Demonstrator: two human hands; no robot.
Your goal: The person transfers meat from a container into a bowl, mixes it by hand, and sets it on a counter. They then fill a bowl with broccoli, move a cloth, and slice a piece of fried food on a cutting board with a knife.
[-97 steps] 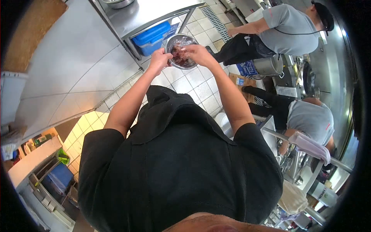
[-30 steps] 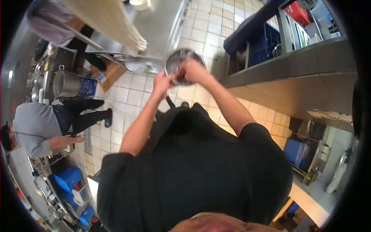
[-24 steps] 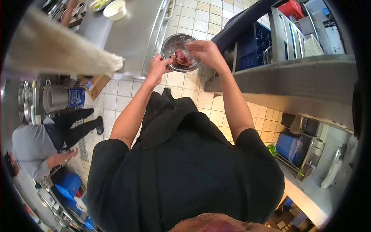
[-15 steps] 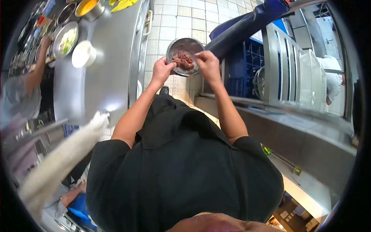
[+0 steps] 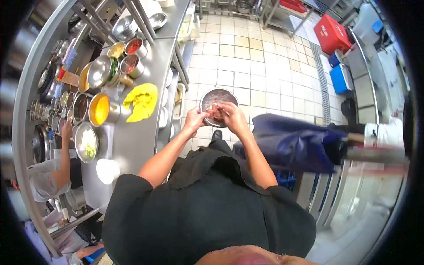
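A round steel bowl (image 5: 229, 98) is held in front of my body, over the tiled floor. Pieces of reddish raw meat (image 5: 214, 108) lie in it, with a wet smear on the inner wall. My left hand (image 5: 194, 121) grips the near left rim, thumb over the edge and pointing inward. From the right, my right hand (image 5: 235, 118) reaches over the rim, its fingers curled down onto the meat. The fingertips are partly hidden among the pieces.
On the left steel counter (image 5: 140, 137) are a yellow cloth (image 5: 142, 101), a pot of orange liquid (image 5: 101, 110), a bowl of chopped vegetables (image 5: 87, 138) and a white tub (image 5: 107, 171). A co-worker's arm (image 5: 65, 148) reaches in beyond. Dark blue plastic sheeting (image 5: 291, 143) hangs at right.
The view has swung forward along the aisle, showing more floor and a red box. My right hand has moved from the bowl's right edge onto the meat. My left hand keeps hold of the rim.
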